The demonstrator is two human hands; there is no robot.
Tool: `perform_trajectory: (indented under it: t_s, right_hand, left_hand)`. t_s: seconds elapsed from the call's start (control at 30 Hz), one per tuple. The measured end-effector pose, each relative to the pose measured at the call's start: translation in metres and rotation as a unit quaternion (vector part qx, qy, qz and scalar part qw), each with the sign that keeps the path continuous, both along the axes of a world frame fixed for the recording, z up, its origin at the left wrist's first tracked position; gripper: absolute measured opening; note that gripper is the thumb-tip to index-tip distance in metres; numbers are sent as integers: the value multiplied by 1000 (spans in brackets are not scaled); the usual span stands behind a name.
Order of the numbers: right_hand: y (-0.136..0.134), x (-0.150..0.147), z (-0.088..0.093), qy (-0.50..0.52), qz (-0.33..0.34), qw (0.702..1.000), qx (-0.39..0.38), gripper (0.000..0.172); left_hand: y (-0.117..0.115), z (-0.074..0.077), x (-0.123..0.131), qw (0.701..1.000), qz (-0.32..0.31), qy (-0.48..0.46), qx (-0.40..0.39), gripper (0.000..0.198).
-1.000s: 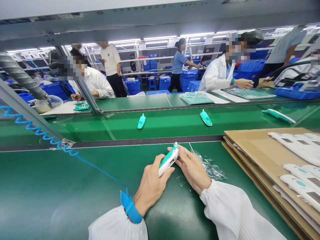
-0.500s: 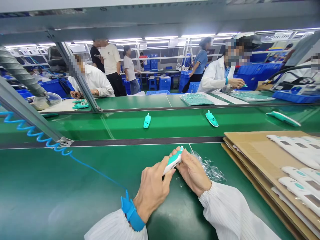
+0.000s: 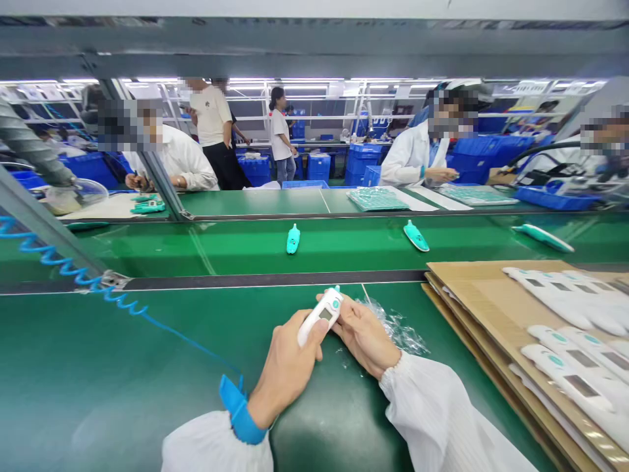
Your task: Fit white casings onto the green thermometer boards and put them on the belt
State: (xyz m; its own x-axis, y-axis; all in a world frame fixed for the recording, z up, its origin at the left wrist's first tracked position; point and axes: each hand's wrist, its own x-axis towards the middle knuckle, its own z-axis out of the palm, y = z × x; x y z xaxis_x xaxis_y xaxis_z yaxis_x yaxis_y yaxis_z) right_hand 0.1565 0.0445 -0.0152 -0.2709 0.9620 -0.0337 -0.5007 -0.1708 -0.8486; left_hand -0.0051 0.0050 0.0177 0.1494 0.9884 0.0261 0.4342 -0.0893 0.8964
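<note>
Both of my hands hold one small white and teal handheld device (image 3: 319,316) above the green bench (image 3: 122,380). My left hand (image 3: 285,364) wraps its lower end, thumb on the white face with its small display window. My right hand (image 3: 363,334) pinches the upper end near the teal tip. A blue wrist strap (image 3: 238,410) with a coiled blue cord (image 3: 73,275) sits on my left wrist. Crumpled clear plastic film (image 3: 400,331) lies just right of my right hand.
Stacked cardboard sheets (image 3: 472,295) at the right carry several white device shells (image 3: 565,308). Three teal devices (image 3: 293,238) lie on the conveyor belt behind. Across it, co-workers in white coats sit at benches; others stand among blue crates.
The device has been turned in my hands: its teal side faced up before, now the white face with the window shows. The teal devices on the belt drifted slightly right.
</note>
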Motion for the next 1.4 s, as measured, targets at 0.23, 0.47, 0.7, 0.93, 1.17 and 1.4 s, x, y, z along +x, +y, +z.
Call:
perform_trajectory:
  t_s: [0.23, 0.47, 0.7, 0.93, 1.17, 1.4]
  right_hand:
    - [-5, -2, 1, -21, 0, 999, 42, 45]
    - [-2, -3, 0, -72, -13, 997, 29, 43]
    - [-13, -10, -1, -128, 43, 988, 81, 54]
    - [49, 20, 27, -235, -19, 972, -27, 46]
    - [180, 31, 51, -543, -146, 826, -51, 32]
    - [215, 1, 27, -752, -216, 621, 49, 52]
  left_hand:
    - [3, -3, -2, 996, 17, 80, 19, 29]
    - [6, -9, 3, 939, -31, -217, -264, 65]
    - [11, -20, 3, 984, -10, -152, -89, 70]
    - [15, -21, -1, 988, 95, -120, 30, 48]
    - [19, -28, -5, 982, 135, -134, 14, 42]
    - [18, -28, -3, 981, 140, -138, -2, 34]
